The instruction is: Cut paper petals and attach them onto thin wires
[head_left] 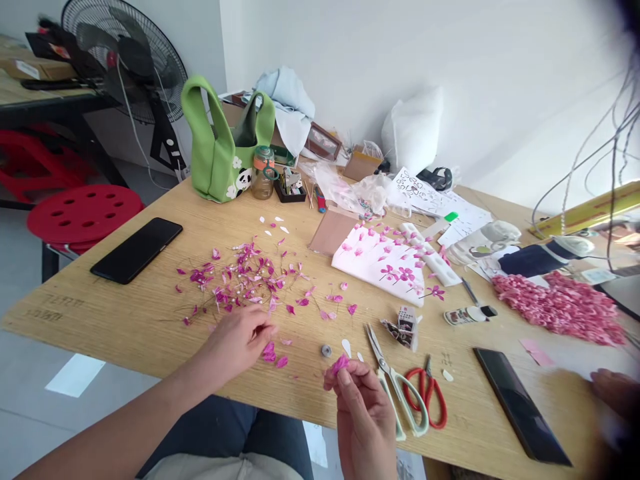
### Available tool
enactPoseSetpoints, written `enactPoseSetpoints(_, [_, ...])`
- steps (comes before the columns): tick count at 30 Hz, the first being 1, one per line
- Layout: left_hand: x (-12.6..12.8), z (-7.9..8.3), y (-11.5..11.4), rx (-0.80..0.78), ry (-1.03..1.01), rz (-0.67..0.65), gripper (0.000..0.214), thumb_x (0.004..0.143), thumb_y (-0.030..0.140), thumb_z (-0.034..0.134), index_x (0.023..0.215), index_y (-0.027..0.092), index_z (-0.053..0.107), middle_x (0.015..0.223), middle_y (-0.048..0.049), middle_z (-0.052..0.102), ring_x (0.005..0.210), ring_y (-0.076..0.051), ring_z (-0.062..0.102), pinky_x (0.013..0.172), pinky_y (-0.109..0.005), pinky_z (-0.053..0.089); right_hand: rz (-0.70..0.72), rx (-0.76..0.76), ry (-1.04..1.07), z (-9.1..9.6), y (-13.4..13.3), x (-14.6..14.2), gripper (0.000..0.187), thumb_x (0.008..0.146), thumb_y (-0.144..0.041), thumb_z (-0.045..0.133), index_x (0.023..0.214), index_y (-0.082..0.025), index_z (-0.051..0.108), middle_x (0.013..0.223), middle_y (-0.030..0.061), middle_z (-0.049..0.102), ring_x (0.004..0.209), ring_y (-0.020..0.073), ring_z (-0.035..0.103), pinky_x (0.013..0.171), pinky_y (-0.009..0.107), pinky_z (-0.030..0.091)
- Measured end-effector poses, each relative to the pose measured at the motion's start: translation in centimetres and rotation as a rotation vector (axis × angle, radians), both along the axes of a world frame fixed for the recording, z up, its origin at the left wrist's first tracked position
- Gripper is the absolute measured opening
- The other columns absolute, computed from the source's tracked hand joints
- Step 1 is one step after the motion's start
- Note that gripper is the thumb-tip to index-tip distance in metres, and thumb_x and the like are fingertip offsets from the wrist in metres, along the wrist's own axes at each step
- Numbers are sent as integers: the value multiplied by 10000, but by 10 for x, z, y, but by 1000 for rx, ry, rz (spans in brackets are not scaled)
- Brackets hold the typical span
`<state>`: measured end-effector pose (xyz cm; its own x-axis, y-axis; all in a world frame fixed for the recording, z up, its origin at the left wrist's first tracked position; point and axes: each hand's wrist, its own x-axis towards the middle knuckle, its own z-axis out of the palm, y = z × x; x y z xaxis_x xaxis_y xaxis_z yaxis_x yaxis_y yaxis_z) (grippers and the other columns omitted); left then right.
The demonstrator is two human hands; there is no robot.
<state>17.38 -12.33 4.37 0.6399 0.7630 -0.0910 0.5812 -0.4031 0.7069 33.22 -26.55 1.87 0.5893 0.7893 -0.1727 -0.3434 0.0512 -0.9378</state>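
My right hand (364,408), near the table's front edge, pinches a magenta petal (340,364) between thumb and fingers. My left hand (246,339) is low over the front of a loose pile of magenta petals on thin wire stems (250,273). Its thumb and fingers are drawn together; whatever is between the tips cannot be made out. A few loose petals (269,352) lie just below its fingertips. Between the hands sits a small grey spool (327,350). White-handled scissors (393,380) and red-handled pliers (427,393) lie right of my right hand.
A black phone (137,250) lies at left, another phone (520,403) at right. Behind are a green bag (213,160), a bottle (263,175) and a white foam block (373,273) with finished flowers. A pink fluffy heap (557,310) and another person's hand (613,390) are at right.
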Motion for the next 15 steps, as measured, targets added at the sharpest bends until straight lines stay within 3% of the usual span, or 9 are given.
enactPoseSetpoints(4, [-7, 14, -22, -225, -267, -32, 210, 863, 303, 507, 739, 190, 634, 739, -5, 581, 732, -144, 543, 692, -241, 410, 115, 11, 113, 3, -6, -14, 140, 796, -316, 683, 794, -180, 649, 704, 8, 626, 646, 104, 552, 616, 201, 449])
enactPoseSetpoints(6, [-7, 16, -37, -230, -345, -50, 106, 820, 282, 583, 793, 202, 647, 820, -15, 603, 861, -165, 548, 796, -258, 413, 175, 14, 173, 2, -7, -22, 139, 790, -312, 689, 785, -178, 653, 696, 17, 642, 612, 108, 564, 578, 206, 461])
enactPoseSetpoints(10, [-2, 9, -58, -196, -375, -39, 43, 764, 248, 658, 774, 208, 645, 858, -19, 601, 955, -185, 517, 866, -287, 395, 197, 27, 238, 0, -11, -33, 158, 754, -307, 726, 754, -165, 656, 639, 18, 650, 543, 102, 571, 519, 196, 461])
enactPoseSetpoints(15, [0, 7, -64, -344, -426, -65, 138, 793, 219, 603, 657, 195, 609, 757, 6, 593, 888, -167, 551, 1000, -336, 300, 241, 18, 287, -2, -19, -38, 162, 778, -313, 702, 786, -161, 647, 651, 32, 650, 577, 123, 570, 513, 217, 466])
